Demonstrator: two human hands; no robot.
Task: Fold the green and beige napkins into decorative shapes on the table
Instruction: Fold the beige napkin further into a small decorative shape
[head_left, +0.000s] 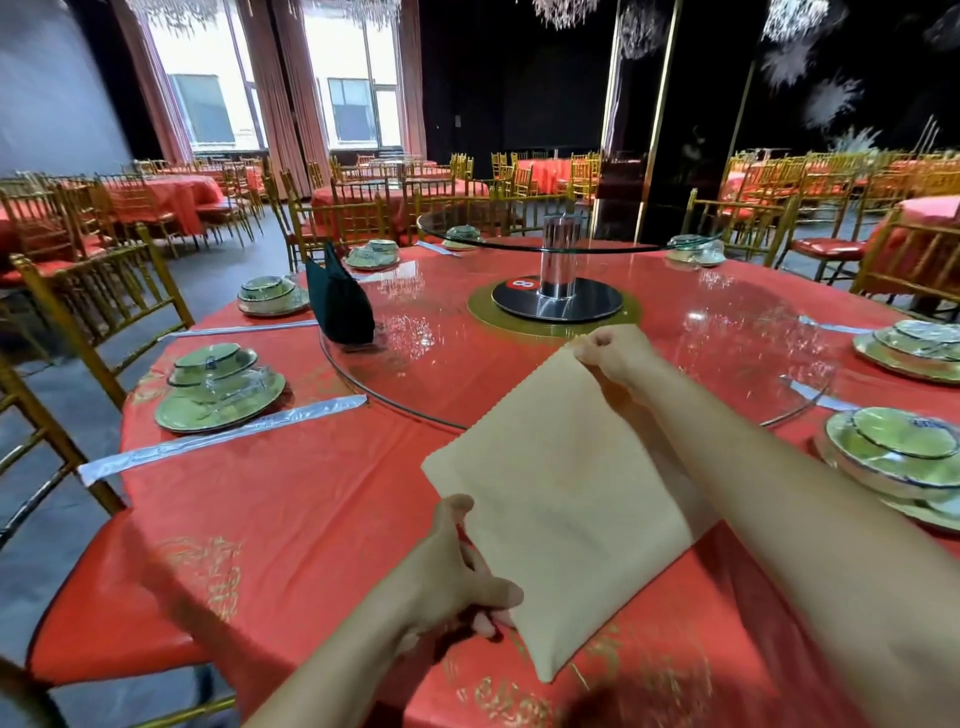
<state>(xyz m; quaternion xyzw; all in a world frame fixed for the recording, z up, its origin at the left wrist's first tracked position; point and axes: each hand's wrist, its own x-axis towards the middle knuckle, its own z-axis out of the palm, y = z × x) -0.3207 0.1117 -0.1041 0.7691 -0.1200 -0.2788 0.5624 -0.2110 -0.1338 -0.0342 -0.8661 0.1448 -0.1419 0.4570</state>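
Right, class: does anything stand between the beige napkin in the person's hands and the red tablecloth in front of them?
Nothing visible does. The left hand and right hand hold the beige napkin over the tablecloth; the plates sit well off to each side.

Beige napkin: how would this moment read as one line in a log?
napkin: beige, stretched between hands over red table | left hand: grips near edge | right hand: pinches far corner

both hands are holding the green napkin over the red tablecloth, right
No, the colour is wrong: the head view shows the left hand and right hand holding the beige napkin over the red tablecloth. The green napkin stands folded on the glass turntable, untouched.
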